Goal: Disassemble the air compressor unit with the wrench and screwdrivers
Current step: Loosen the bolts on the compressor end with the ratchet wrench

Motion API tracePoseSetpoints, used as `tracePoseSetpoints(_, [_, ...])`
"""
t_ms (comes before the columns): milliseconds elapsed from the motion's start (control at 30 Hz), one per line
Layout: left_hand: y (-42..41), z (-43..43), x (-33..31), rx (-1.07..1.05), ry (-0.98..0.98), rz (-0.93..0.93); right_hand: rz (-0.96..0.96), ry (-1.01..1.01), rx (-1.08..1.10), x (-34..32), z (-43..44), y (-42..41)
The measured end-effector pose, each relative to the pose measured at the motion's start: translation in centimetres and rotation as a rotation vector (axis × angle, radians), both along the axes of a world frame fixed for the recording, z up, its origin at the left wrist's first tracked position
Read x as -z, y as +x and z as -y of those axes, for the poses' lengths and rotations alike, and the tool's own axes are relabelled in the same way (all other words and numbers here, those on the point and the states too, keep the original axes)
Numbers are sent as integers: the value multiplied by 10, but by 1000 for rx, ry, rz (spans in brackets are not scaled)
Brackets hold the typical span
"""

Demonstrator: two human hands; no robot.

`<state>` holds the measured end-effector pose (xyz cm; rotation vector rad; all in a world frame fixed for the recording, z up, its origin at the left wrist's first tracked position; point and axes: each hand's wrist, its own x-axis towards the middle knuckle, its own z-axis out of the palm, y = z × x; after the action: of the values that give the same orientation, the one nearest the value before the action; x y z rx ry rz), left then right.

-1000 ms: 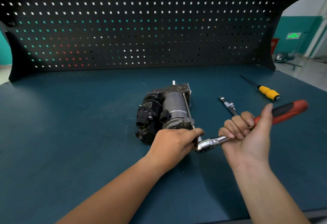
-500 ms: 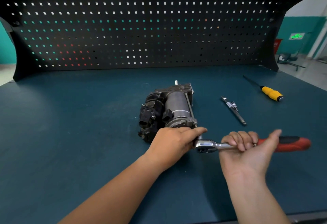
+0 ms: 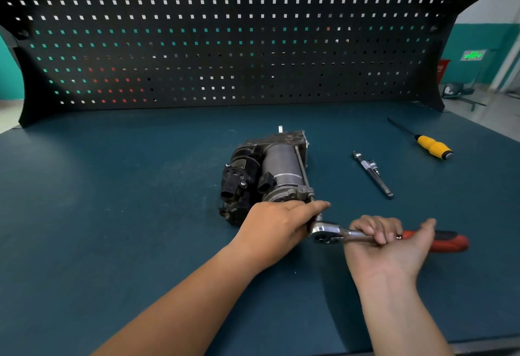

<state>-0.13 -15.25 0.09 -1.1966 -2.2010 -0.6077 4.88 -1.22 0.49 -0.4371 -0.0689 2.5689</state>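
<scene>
The dark metal air compressor unit (image 3: 270,170) lies on its side mid-bench, its grey cylinder pointing away from me. My left hand (image 3: 278,226) grips its near end, thumb stretched toward the ratchet head. A chrome ratchet wrench (image 3: 327,232) with a red and black handle (image 3: 447,240) sits on a long bolt at the unit's near right corner. Palm up, my right hand (image 3: 391,246) curls its fingers over the wrench shaft. The handle lies nearly level, pointing right.
A loose long bolt or extension bar (image 3: 372,174) lies right of the unit. Farther right, near the bench's back corner, is a yellow-handled screwdriver (image 3: 432,146). A black pegboard (image 3: 225,46) closes the back of the blue bench (image 3: 112,200).
My right hand swung the wrench handle down and toward me, from pointing up-right to nearly level. My left hand stayed on the unit.
</scene>
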Motion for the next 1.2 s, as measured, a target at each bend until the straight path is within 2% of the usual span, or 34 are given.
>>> tracePoseSetpoints(267, [-2, 0, 1, 9, 4, 55, -1, 104, -37, -11, -2, -3])
tracePoseSetpoints(533, [-6, 3, -3, 81, -79, 52, -11, -86, -78, 0, -5, -9])
tracePoseSetpoints(667, [-4, -1, -1, 46, -54, 58, 7, 72, -122, -8, -12, -10])
tracePoseSetpoints(767, [-5, -3, -1, 36, -11, 17, -9, 265, -152, -20, -15, -9])
tracePoseSetpoints(933, [-4, -6, 3, 37, 47, -12, -116, 754, -172, -46, 6, -11])
tracePoseSetpoints(1000, [-8, -5, 6, 57, 51, -50, -129, 1040, -203, -54, 24, -12])
tracePoseSetpoints(1100, [-9, -3, 8, 33, 72, -49, -130, 1571, -279, -59, 47, -14])
tracePoseSetpoints(1200, [-7, -4, 10, -116, 122, -51, -142, 1888, -397, -68, 56, -18])
